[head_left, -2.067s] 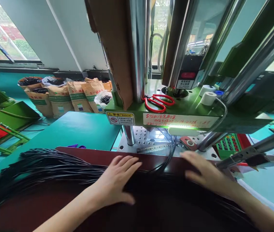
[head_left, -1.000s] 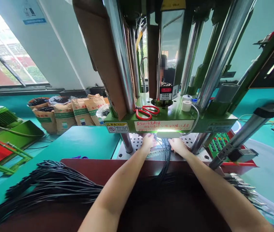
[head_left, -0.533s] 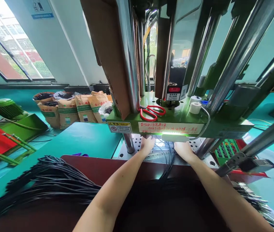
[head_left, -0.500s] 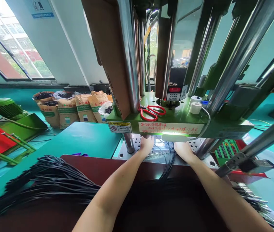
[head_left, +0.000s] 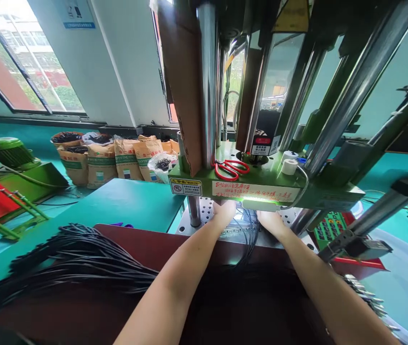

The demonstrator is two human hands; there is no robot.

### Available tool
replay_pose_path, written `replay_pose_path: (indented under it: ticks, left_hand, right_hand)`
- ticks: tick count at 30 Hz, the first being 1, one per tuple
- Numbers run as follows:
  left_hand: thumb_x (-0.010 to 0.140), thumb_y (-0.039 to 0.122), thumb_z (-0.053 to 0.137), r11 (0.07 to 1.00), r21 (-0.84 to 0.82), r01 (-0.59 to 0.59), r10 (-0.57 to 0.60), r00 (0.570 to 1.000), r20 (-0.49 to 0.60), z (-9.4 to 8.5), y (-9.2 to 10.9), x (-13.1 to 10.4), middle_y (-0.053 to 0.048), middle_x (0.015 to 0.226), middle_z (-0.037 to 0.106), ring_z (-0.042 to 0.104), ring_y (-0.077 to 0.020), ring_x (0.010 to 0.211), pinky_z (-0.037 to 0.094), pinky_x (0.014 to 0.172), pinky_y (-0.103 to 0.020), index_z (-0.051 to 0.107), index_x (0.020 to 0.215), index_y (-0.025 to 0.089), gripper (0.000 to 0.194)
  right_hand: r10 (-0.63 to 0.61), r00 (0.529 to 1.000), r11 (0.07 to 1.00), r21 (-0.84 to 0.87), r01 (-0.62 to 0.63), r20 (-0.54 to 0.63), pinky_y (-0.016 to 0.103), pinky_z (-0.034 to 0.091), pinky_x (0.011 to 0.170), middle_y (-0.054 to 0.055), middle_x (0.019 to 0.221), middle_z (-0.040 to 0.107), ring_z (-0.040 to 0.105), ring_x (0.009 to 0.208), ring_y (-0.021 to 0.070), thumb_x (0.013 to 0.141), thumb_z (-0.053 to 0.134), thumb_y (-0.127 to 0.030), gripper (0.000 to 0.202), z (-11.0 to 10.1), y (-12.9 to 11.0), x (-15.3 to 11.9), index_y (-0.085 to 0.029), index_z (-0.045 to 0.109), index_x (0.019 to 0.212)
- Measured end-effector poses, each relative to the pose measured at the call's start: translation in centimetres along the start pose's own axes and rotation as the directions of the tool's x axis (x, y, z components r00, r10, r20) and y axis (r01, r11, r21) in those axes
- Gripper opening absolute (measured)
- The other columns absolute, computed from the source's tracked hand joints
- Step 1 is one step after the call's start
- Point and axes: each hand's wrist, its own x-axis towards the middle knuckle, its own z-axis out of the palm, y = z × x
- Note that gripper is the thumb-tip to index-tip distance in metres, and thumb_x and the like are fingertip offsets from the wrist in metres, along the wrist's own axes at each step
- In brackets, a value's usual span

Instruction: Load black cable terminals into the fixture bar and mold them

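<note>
Both my hands reach in under the green plate of a press. My left hand is at the left side of a shiny metal fixture, and its fingers are hidden beneath the plate. On the fixture's right side lies my right hand, its fingers also out of sight. Between the hands, several thin dark cables run from the fixture down over the front edge. What either hand grips, if anything, cannot be made out.
Red-handled scissors lie on the press plate. A lit lamp hangs at its front edge. At left, a thick bundle of black cables covers the dark red surface. Metal-ended parts lie at right, near a green control panel.
The view has shifted and turned slightly. My hands stay under the press plate, the left one a little nearer the middle of the fixture.
</note>
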Motion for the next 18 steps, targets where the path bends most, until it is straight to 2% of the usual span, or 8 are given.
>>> replay_pose_path:
  ticks: [4,6,9,13,18]
  left_hand:
    - [0.078,0.028,0.059,0.952,0.278,-0.129,0.13,0.991,0.014,0.8,0.3,-0.8,-0.015,0.1,0.063,0.053,-0.0301,0.105,0.039,0.089,-0.041,0.066,0.09,0.014,0.02]
    - [0.077,0.026,0.056,0.912,0.38,-0.154,0.162,0.987,0.012,1.2,0.1,-1.0,-0.018,0.096,0.064,0.055,-0.0322,0.102,0.04,0.086,-0.041,0.067,0.09,0.012,0.023]
    - [0.08,0.023,0.047,0.855,0.496,-0.154,0.18,0.984,-0.004,1.6,-0.3,-1.1,-0.019,0.094,0.065,0.059,-0.03,0.095,0.043,0.08,-0.037,0.066,0.094,0.01,0.027]
    - [0.078,0.015,0.043,0.775,0.607,-0.175,0.216,0.976,0.006,2.1,-0.9,-0.9,-0.014,0.09,0.066,0.061,-0.0256,0.089,0.045,0.075,-0.033,0.066,0.095,0.012,0.029]
    - [0.077,0.011,0.041,0.7,0.68,-0.221,0.262,0.964,0.043,2.3,-1.2,-0.6,-0.011,0.088,0.067,0.062,-0.0223,0.085,0.047,0.073,-0.032,0.065,0.095,0.014,0.03]
  right_hand:
    - [-0.047,0.999,0.999,-0.016,0.048,0.01,0.033,0.045,0.081,0.01,0.095,0.068,0.061,0.09,0.0227,0.083,0.043,-0.014,0.029,-0.3,-1.2,-0.1,-0.017,0.063,0.105]
    - [-0.058,0.998,0.998,-0.02,0.058,0.012,0.033,0.044,0.082,0.01,0.097,0.067,0.061,0.092,0.0215,0.084,0.044,-0.012,0.028,-0.1,-1.6,-0.2,-0.016,0.063,0.104]
    - [-0.043,0.999,0.999,-0.026,0.043,0.005,0.036,0.044,0.085,0.009,0.099,0.066,0.06,0.092,0.019,0.086,0.044,-0.009,0.025,0.5,-1.8,-0.1,-0.014,0.061,0.103]
    - [-0.011,1.0,1.0,-0.026,0.01,-0.013,0.04,0.044,0.086,0.007,0.101,0.064,0.059,0.093,0.0185,0.088,0.049,-0.019,0.017,1.4,-1.9,0.3,-0.013,0.061,0.099]
    - [-0.015,0.999,1.0,-0.002,0.015,-0.047,0.042,0.043,0.088,0.007,0.106,0.061,0.058,0.097,0.0188,0.089,0.05,-0.028,0.02,1.9,-1.8,0.6,-0.014,0.06,0.1]
